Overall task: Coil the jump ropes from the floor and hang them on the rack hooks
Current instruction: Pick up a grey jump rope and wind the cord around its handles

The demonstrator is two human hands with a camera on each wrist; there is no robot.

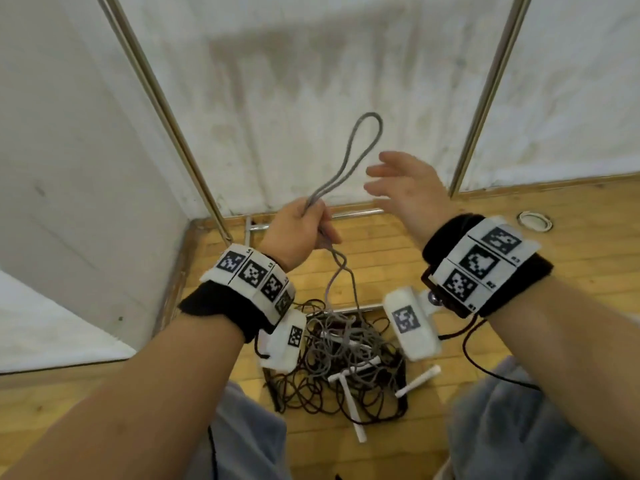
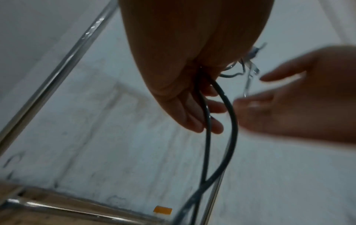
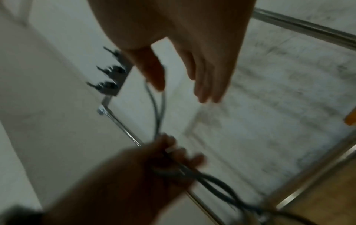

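My left hand [image 1: 301,230] grips a grey jump rope [image 1: 360,150] folded double, its loop standing up above the fist. Two strands drop from the fist to a tangled pile of grey and dark ropes [image 1: 346,362] with white handles [image 1: 417,381] on the floor. My right hand [image 1: 401,188] hovers beside the loop with fingers spread, holding nothing. In the left wrist view the rope [image 2: 229,118] runs out under my palm. The right wrist view shows the loop [image 3: 159,106] beyond my open fingers [image 3: 210,85], and a bar of dark rack hooks [image 3: 110,73].
Two metal rack uprights [image 1: 166,109] [image 1: 488,98] stand against the stained white wall, with a base bar [image 1: 346,214] on the wooden floor. A roll of tape [image 1: 535,221] lies at the right. My grey-trousered knees [image 1: 512,427] frame the pile.
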